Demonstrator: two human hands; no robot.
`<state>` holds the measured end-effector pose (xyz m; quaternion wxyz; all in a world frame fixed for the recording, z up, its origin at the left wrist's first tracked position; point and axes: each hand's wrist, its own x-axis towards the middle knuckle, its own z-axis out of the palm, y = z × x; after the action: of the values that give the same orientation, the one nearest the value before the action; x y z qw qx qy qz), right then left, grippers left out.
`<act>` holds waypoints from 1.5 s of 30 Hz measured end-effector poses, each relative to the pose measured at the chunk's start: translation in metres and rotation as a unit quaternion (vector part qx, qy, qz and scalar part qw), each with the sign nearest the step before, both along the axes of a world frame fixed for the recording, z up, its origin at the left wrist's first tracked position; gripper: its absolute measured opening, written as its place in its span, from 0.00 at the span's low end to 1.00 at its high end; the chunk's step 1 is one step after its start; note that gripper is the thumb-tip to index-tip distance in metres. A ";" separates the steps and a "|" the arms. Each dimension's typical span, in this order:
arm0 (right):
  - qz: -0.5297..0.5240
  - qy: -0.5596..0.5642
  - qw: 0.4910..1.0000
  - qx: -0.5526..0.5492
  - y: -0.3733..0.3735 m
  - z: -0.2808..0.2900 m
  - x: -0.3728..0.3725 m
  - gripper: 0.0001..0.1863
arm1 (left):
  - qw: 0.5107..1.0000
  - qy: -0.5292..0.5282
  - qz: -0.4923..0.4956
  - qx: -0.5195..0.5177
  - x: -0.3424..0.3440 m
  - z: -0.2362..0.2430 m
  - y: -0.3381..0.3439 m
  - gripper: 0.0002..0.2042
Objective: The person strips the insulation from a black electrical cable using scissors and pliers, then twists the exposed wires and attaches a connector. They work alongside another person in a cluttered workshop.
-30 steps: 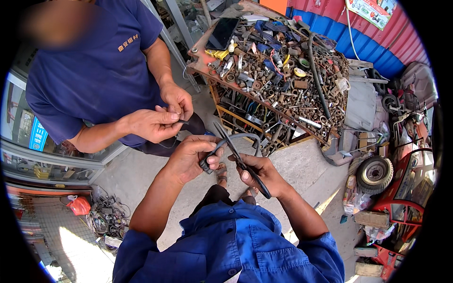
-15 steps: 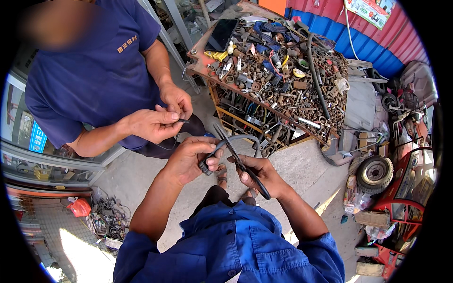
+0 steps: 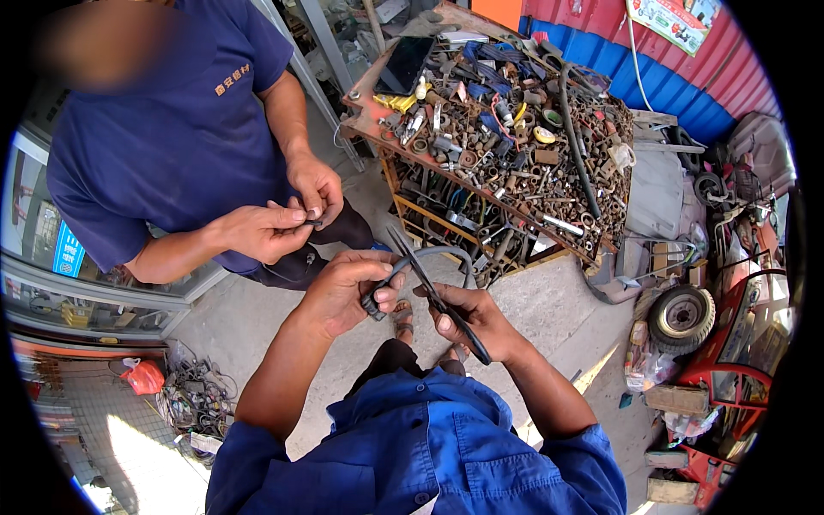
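1. Closest in, blue work-shirt sleeves at the lower edge; both forearms come up from them toward the frame centre.
2. Left hand: grip clenched on one end of a dark grey hose, fingers curled around it, thumb on top. A small dark fitting shows at the fingertips; what it is, cannot tell.
3. Right hand: grip clenched on the black handles of pliers, handles running down across the palm toward the wrist.
4. Pliers' nose points up and left, crossing the hose just beside the left hand's fingers. Whether the jaws bite the hose, cannot tell.
5. Hose arcs from the left hand up and right, then drops behind the right hand, held in the air between the two hands, above the concrete floor.
6. Sandalled feet show on the floor right under the hands.
7. Just beyond, a second person in a navy shirt stands at upper left. That person's two hands are together, pinching a small dark part, near the hose but apart from it.
8. Further back, a rusty surface heaped with nuts, bolts, bearings and fittings; a black phone lies on its left corner.
9. Right side: small wheel on the floor, red machine beside it.
10. Lower left: orange bag and a tangle of wires on the floor.
11. Farthest back, a red and blue corrugated wall.
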<state>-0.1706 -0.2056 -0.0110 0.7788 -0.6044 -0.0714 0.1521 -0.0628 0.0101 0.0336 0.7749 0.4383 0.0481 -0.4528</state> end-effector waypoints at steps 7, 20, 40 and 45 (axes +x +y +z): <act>0.001 -0.017 1.000 -0.005 0.001 -0.006 0.001 0.32 | 1.000 -0.001 0.007 0.004 -0.002 0.001 0.000 0.10; 0.003 -0.009 1.000 0.000 0.001 -0.001 0.000 0.31 | 1.000 -0.010 0.001 0.001 -0.001 -0.001 0.001 0.09; -0.003 -0.034 0.999 -0.001 0.005 -0.010 0.004 0.32 | 1.000 0.000 0.008 0.004 0.002 -0.003 0.004 0.08; 0.001 -0.012 1.000 0.002 0.004 -0.003 0.004 0.32 | 1.000 0.002 0.011 0.007 0.003 -0.003 0.003 0.08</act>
<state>-0.1662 -0.2015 -0.0141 0.7790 -0.6046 -0.0813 0.1452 -0.0601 0.0133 0.0310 0.7767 0.4426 0.0577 -0.4445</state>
